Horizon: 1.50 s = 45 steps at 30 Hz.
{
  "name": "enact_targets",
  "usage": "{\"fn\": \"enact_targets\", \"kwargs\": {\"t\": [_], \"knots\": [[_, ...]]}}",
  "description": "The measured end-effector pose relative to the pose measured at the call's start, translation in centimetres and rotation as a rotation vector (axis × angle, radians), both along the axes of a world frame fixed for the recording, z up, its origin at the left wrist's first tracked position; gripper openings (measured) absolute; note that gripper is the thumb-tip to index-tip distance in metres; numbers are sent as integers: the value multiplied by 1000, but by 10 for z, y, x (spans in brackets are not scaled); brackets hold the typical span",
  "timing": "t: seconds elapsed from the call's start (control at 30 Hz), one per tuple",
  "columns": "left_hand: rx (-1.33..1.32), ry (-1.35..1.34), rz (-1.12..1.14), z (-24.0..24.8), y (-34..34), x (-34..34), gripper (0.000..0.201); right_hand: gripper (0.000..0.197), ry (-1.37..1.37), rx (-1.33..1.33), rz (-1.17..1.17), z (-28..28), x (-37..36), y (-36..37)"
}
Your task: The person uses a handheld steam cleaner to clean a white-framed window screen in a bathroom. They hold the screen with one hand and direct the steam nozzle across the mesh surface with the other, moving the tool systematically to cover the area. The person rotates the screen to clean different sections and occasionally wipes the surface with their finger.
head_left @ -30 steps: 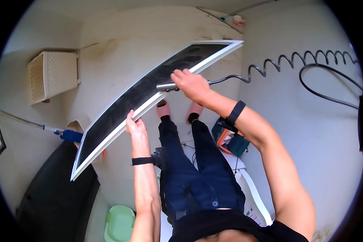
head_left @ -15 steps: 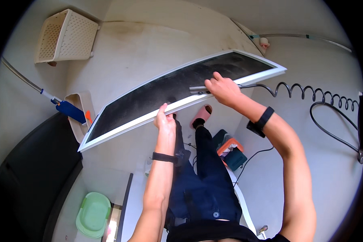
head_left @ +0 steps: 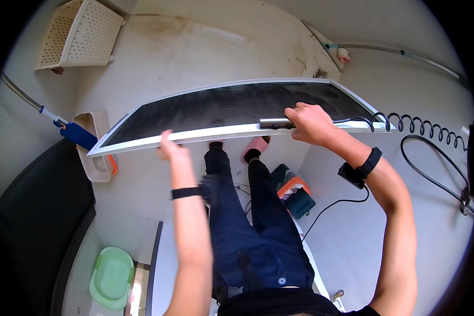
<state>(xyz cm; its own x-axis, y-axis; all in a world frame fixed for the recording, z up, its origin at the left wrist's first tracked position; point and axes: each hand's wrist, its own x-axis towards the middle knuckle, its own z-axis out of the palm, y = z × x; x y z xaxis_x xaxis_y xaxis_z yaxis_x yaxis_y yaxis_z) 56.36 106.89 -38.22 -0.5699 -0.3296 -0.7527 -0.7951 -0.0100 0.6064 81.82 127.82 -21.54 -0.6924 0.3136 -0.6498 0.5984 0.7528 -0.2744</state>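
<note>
The screen (head_left: 216, 108) spans the view at 12 o'clock, dark inside a white frame. My left hand (head_left: 173, 147), a little blurred, holds the frame's near edge toward 9 o'clock. My right hand (head_left: 310, 124), at 2 o'clock, is wrapped round a metal tube (head_left: 275, 123), which points to 9 over that edge. A black coiled hose (head_left: 353, 119) runs toward 3. A blue-headed pole (head_left: 79, 136) overlaps a bin (head_left: 84, 166) at 9; a basket (head_left: 92, 39) is at 10.
</note>
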Motion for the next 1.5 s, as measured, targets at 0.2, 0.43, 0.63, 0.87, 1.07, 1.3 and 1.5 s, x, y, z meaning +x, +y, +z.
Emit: {"fn": "enact_targets", "kwargs": {"t": [0.2,0.43,0.63,0.87,1.07,1.3,1.5], "knots": [[299,-204,-157,-72,-106,-161,52,31,-23,8,-12,-14,57,12],[172,-48,-277,-86,-112,-158,36,27,-72,74,-87,-45,96,13],[238,119,-296,25,-115,-128,44,28,-55,83,-127,-83,119,10],[305,56,-176,92,-125,-111,35,28,-45,-32,-97,-134,116,7],[329,117,-189,121,-99,-105,28,33,-37,91,-308,-141,148,-9],[327,183,-258,173,-41,-51,31,38,-206,34,-832,-119,169,-15],[318,235,-320,179,-35,-26,31,56,-387,84,-1081,-140,240,18]]}}
